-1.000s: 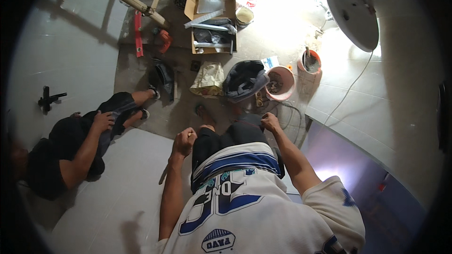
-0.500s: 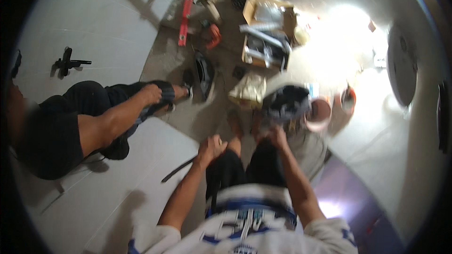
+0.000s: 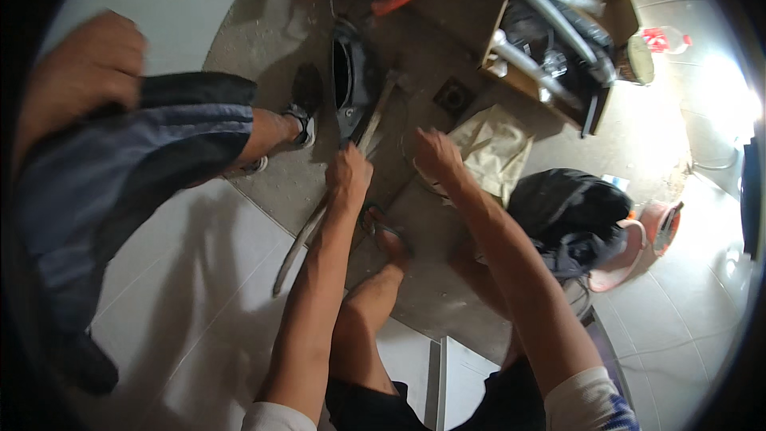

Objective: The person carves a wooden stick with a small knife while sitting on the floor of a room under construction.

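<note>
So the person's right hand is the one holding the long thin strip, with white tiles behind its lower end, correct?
Not the right hand: the head view shows the left hand holding the long thin strip, with white tiles behind its lower end.

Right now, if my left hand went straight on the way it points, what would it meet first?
Your left hand would probably meet the black elongated open bag, though a slim brown handle runs close beside it; depth is unclear.
</note>
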The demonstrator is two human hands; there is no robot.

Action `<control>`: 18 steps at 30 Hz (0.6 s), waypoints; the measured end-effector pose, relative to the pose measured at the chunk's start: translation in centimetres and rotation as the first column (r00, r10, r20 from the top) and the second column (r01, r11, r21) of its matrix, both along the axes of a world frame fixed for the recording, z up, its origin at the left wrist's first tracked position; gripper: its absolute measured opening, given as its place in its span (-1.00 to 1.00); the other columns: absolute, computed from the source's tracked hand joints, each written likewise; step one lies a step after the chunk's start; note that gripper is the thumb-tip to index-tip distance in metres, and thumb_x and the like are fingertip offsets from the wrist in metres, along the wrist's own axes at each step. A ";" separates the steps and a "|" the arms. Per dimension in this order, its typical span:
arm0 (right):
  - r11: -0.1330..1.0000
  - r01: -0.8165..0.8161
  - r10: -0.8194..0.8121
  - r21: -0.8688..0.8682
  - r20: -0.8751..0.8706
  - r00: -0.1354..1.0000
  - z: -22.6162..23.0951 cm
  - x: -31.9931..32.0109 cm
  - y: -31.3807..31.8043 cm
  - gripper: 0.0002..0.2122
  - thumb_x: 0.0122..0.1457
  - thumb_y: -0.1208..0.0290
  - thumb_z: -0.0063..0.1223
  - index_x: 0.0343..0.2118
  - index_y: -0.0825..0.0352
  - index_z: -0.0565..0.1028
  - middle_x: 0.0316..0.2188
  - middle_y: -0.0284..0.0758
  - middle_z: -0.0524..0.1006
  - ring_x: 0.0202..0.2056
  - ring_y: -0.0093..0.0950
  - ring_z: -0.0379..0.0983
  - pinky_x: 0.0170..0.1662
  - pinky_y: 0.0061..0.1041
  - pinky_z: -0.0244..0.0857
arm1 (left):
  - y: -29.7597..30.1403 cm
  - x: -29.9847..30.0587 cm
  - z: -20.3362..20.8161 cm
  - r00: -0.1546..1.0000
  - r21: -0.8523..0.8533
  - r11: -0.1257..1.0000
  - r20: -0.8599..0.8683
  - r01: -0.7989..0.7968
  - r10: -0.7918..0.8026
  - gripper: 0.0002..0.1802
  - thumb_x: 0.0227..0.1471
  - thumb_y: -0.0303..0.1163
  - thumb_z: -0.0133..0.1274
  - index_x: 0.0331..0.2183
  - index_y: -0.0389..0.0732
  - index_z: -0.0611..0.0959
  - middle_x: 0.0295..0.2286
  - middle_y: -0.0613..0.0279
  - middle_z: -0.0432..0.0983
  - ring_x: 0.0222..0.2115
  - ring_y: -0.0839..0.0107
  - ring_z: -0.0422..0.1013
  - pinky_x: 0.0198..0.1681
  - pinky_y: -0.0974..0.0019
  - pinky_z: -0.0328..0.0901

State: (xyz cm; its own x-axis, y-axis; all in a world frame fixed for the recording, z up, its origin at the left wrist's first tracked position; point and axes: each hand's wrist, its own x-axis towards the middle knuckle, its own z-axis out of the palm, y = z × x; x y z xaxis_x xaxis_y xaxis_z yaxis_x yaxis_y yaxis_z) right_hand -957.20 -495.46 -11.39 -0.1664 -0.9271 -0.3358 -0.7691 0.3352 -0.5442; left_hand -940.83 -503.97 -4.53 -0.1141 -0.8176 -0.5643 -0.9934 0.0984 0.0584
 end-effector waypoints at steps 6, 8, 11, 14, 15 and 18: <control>0.962 -0.261 0.253 -0.084 -0.096 0.963 -9.2 5.5 -17.1 -0.52 0.16 0.48 -0.06 0.16 -0.06 0.30 -0.12 -0.15 0.46 -0.08 -0.21 0.47 -0.11 -0.31 0.39 | -8.9 2.0 -12.0 0.956 -0.167 0.943 -0.109 -0.287 0.272 -0.68 0.06 -0.29 0.00 -0.30 -0.41 0.57 -0.35 -0.20 0.57 -0.28 -0.08 0.53 -0.25 0.02 0.44; 0.923 -0.359 0.334 -0.138 -0.173 0.926 -11.7 6.6 -19.9 -0.52 0.18 0.47 -0.07 0.16 -0.13 0.31 -0.11 -0.17 0.46 -0.07 -0.24 0.47 -0.09 -0.33 0.39 | -11.7 3.3 -14.6 0.986 -0.182 0.971 -0.088 -0.155 0.141 -0.57 0.07 -0.23 0.01 -0.26 -0.49 0.57 -0.31 -0.23 0.56 -0.24 -0.07 0.52 -0.19 0.06 0.43; 0.881 -0.472 0.438 -0.030 -0.324 0.838 -16.0 4.5 -21.1 -0.58 0.21 0.44 -0.09 0.10 -0.16 0.37 -0.06 -0.22 0.44 -0.07 -0.25 0.48 -0.08 -0.36 0.40 | -14.5 2.0 -16.5 0.994 -0.111 0.990 -0.070 -0.087 0.079 -0.51 0.07 -0.17 0.04 -0.25 -0.51 0.60 -0.28 -0.26 0.55 -0.21 -0.08 0.51 -0.13 0.06 0.41; 0.820 -0.532 0.450 -0.210 -0.338 0.827 -18.4 3.0 -18.4 -0.65 0.23 0.39 -0.07 0.08 -0.04 0.37 0.00 -0.15 0.39 -0.04 -0.24 0.45 -0.06 -0.32 0.43 | -15.9 3.7 -17.6 0.991 -0.133 0.982 -0.055 -0.131 0.124 -0.47 0.06 -0.05 0.01 -0.28 -0.41 0.65 -0.24 -0.25 0.54 -0.17 -0.14 0.47 -0.07 0.05 0.36; 0.851 -0.507 0.462 -0.136 -0.264 0.847 -17.7 2.8 -17.7 -0.65 0.23 0.40 -0.08 0.08 -0.01 0.36 -0.02 -0.13 0.38 -0.04 -0.22 0.44 -0.05 -0.29 0.43 | -16.2 4.3 -18.0 0.983 -0.145 0.972 -0.043 -0.184 0.180 -0.50 0.05 -0.07 0.02 -0.29 -0.39 0.66 -0.25 -0.24 0.55 -0.17 -0.15 0.47 -0.07 0.06 0.37; 0.875 -0.464 0.430 -0.140 -0.218 0.876 -17.9 -0.5 -14.6 -0.67 0.23 0.45 -0.11 0.06 0.03 0.38 -0.08 -0.12 0.36 -0.06 -0.20 0.43 -0.04 -0.25 0.42 | -15.5 5.4 -19.1 0.977 -0.165 0.967 -0.127 -0.193 0.173 -0.63 -0.01 -0.23 0.03 -0.35 -0.39 0.67 -0.30 -0.31 0.54 -0.22 -0.19 0.48 -0.13 0.01 0.39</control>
